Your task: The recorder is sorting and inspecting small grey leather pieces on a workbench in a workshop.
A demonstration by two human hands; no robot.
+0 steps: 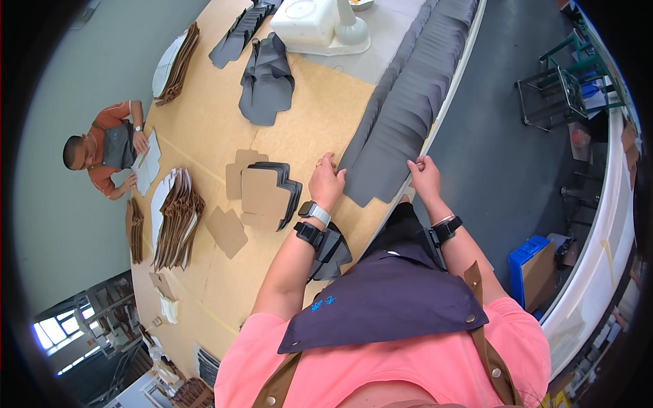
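A long row of overlapping dark grey leather-like panels runs along the table's right edge, its near panel lying flat with a notched end. My left hand is at the left side of that near panel, thumb and fingers apart, with nothing visible in it. At the panel's right side, over the table edge, my right hand has its thumb and fingertips close together. Something small and pale shows at those fingertips; whether it is held is unclear. Left of my left hand lies a stack of dark cut pieces topped by a brown cardboard template.
More grey panels lie farther up the table, near a white machine-like container. Stacks of brown pieces stand at the left. Across the table a person handles a white sheet. A blue crate sits right on the floor.
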